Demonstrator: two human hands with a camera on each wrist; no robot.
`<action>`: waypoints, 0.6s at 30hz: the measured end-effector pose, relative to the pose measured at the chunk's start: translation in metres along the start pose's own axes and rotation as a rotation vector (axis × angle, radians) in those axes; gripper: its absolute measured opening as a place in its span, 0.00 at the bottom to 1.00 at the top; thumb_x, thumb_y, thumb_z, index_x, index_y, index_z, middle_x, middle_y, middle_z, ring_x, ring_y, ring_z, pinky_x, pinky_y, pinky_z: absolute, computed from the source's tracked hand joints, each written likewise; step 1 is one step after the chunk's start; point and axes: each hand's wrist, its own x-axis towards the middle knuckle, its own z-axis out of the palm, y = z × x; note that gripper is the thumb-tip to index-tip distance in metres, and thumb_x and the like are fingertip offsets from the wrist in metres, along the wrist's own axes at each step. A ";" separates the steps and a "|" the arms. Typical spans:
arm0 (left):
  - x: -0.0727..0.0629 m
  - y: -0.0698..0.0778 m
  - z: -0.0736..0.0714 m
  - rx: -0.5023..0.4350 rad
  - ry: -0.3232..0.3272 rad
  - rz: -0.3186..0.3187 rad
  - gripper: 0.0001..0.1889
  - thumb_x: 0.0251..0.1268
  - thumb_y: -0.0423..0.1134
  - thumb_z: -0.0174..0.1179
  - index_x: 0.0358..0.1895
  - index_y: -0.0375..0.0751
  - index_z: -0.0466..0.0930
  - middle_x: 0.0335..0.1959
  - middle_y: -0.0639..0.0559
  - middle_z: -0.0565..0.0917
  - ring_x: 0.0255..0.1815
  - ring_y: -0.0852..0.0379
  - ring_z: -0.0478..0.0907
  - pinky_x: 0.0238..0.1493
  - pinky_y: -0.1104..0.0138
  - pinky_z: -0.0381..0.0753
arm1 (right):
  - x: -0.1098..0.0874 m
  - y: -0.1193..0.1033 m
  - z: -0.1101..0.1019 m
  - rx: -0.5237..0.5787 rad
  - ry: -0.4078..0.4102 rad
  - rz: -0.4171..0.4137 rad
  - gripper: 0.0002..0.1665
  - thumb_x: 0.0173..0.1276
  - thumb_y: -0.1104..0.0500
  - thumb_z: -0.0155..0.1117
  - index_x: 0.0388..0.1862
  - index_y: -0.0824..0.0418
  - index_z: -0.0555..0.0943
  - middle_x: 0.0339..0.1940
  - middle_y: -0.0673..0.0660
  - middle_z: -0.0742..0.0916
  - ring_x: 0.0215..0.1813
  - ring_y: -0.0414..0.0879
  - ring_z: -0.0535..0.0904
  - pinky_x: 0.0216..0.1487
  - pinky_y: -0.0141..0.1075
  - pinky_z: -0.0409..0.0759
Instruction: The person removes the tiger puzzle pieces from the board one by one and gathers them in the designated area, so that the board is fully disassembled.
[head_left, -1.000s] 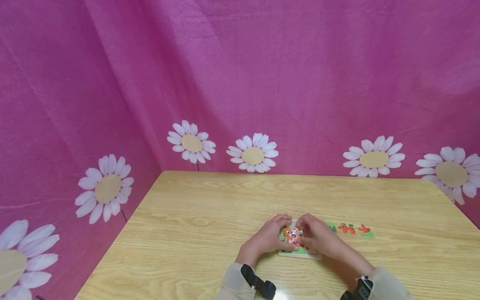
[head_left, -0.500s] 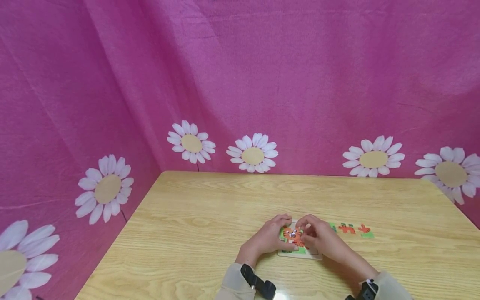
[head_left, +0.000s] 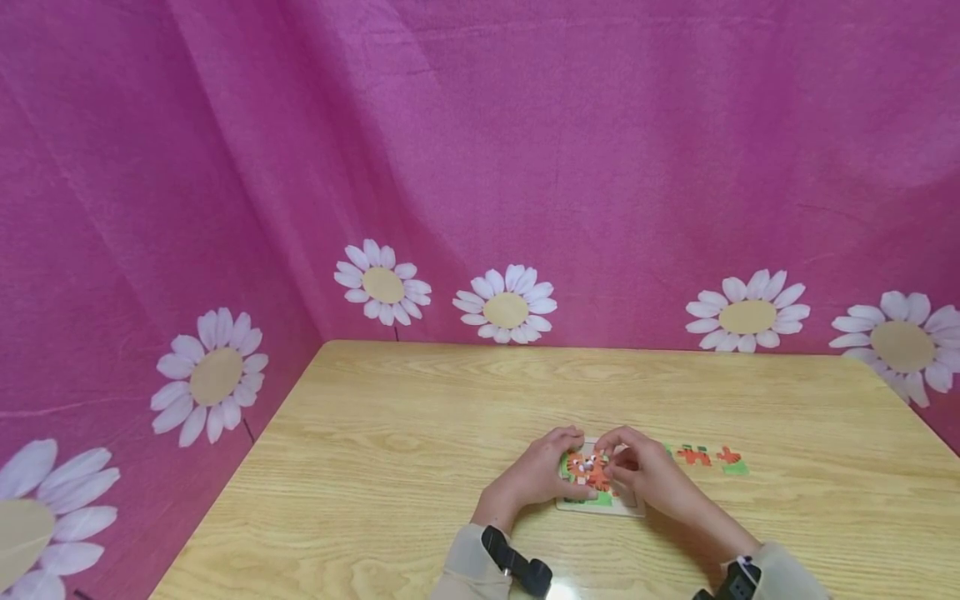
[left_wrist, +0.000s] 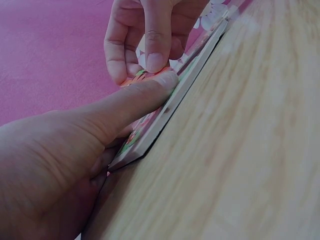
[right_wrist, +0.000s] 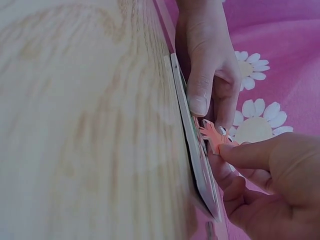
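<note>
A small jigsaw puzzle board (head_left: 611,510) with a pale wooden frame lies on the table, partly filled with orange and green pieces. My left hand (head_left: 534,475) grips its left side, the thumb laid across the near part and the fingers reaching to the far edge. Between thumb and fingers, my right hand (head_left: 643,468) pinches an orange puzzle piece (right_wrist: 214,137) with part of an animal face on it. The right wrist view shows this piece tilted up, close over the board. My fingers hide some of the board's middle and right side.
To the right of the board lie loose puzzle pieces: an orange one (head_left: 694,456) and an orange-and-green one (head_left: 732,462), with a bit of green showing beside my right hand. A pink curtain (head_left: 600,167) with white flowers borders the wooden table (head_left: 420,417).
The pinched orange piece has shifted slightly right and turned in my right fingers, which have drawn back a little to the right. My left hand stays put on the board.
</note>
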 end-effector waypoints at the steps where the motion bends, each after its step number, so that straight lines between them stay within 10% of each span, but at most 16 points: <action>1: 0.000 0.000 0.000 0.002 0.001 0.002 0.42 0.52 0.53 0.73 0.71 0.47 0.68 0.75 0.55 0.65 0.77 0.53 0.61 0.76 0.61 0.64 | 0.000 0.000 0.000 0.001 0.006 0.002 0.15 0.63 0.72 0.64 0.48 0.63 0.77 0.43 0.59 0.83 0.37 0.35 0.82 0.37 0.26 0.82; 18: 0.000 0.000 0.000 0.019 0.006 0.027 0.42 0.52 0.54 0.73 0.70 0.45 0.68 0.74 0.55 0.66 0.75 0.53 0.63 0.76 0.63 0.65 | -0.013 0.011 -0.013 0.009 0.074 -0.062 0.16 0.61 0.73 0.65 0.47 0.64 0.77 0.45 0.62 0.85 0.36 0.32 0.81 0.34 0.27 0.81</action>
